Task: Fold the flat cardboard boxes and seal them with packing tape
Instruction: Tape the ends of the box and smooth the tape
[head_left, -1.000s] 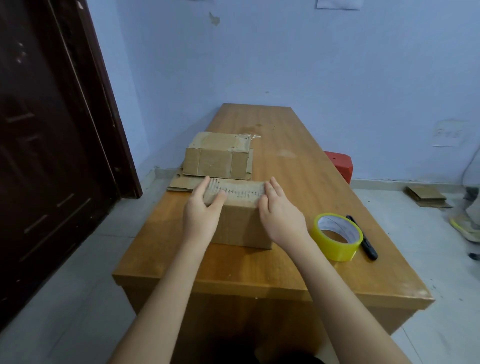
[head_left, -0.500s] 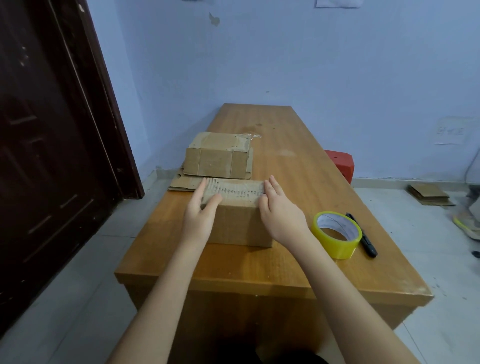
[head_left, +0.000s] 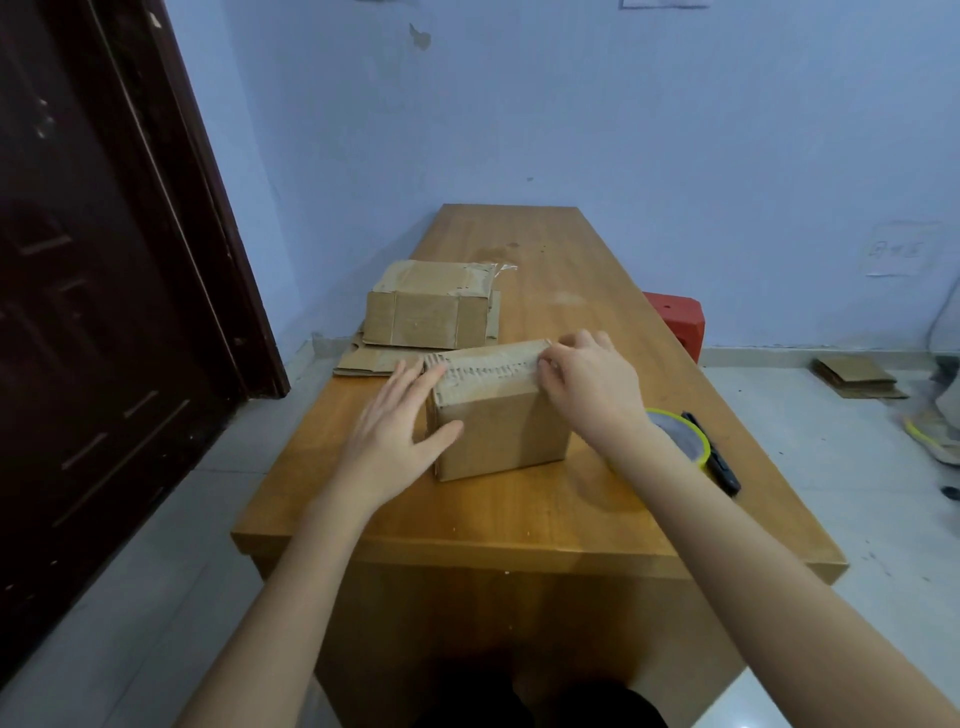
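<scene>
- The small brown cardboard box (head_left: 498, 415) being worked on stands near the front of the long orange-brown wooden table (head_left: 571, 291), directly ahead of the person and between the two hands.
- The left hand (head_left: 400, 431) lies flat and spread against the box's left end, fingers straight, thumb reaching onto the near face; it steadies and grips nothing.
- The right hand (head_left: 587, 384) sits at the box's top right corner with fingers curled, apparently pinching the torn top edge or a tape end there; which of the two I cannot tell.
- The box's long axis runs left to right across the person, slightly skewed, so each hand covers one end.
- The yellow roll of packing tape (head_left: 680, 436) lies on the table just beside the right forearm, partly hidden by it, with a black marker pen (head_left: 711, 457) just beyond. The right hand is clearly the nearer one for fetching tape.
- A second brown cardboard box, already taped (head_left: 431, 312), rests farther back on a flat sheet of cardboard (head_left: 363, 358), well apart from both hands.
</scene>
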